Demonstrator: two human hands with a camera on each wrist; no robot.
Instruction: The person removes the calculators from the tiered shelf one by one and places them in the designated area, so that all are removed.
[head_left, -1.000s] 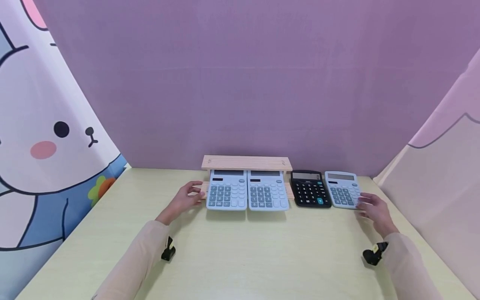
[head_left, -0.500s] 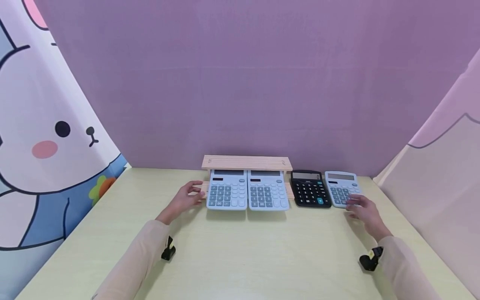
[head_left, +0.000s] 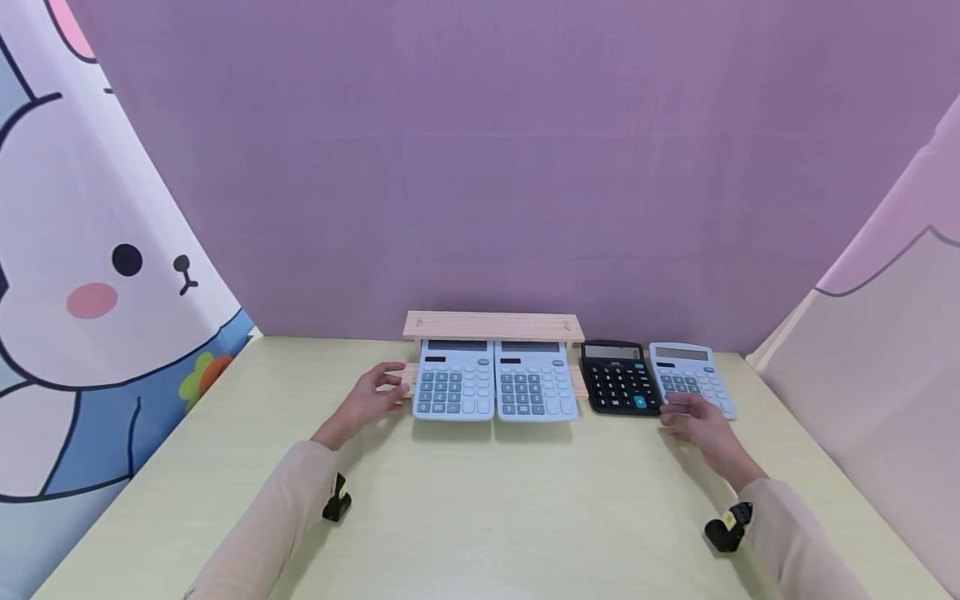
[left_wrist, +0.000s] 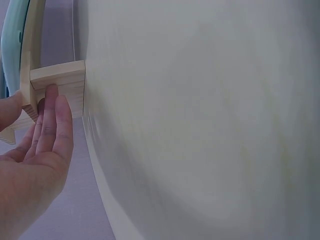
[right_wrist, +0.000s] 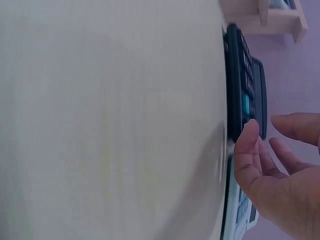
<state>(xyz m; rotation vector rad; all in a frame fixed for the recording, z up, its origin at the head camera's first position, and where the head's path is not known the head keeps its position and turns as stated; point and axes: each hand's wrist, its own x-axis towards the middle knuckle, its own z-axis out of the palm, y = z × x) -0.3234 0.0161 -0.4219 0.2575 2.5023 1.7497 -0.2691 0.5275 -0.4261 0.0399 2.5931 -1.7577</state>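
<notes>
My left hand (head_left: 367, 400) holds the left end of a wooden rack (head_left: 492, 325). In the left wrist view the thumb lies on the front of its strip, with the fingers behind. Two light blue calculators, a left one (head_left: 453, 383) and a right one (head_left: 535, 385), lean side by side on the rack. To the right, a black calculator (head_left: 618, 379) and a third light blue calculator (head_left: 678, 357) lie on the table. Holding nothing, my right hand (head_left: 701, 425) hovers over the near edge of that third one, beside the black one's lower right corner. Its fingers are loosely bent.
The pale wooden table (head_left: 480, 517) runs back to a purple cloth wall (head_left: 510, 167). A cartoon-printed curtain (head_left: 90, 350) bounds the left side, and a pale curtain (head_left: 885, 367) the right. A black wrist camera (head_left: 727, 527) sits under the right sleeve.
My right hand has moved left, from the third blue calculator's right edge toward the black calculator. The left hand, rack and calculators stay in place.
</notes>
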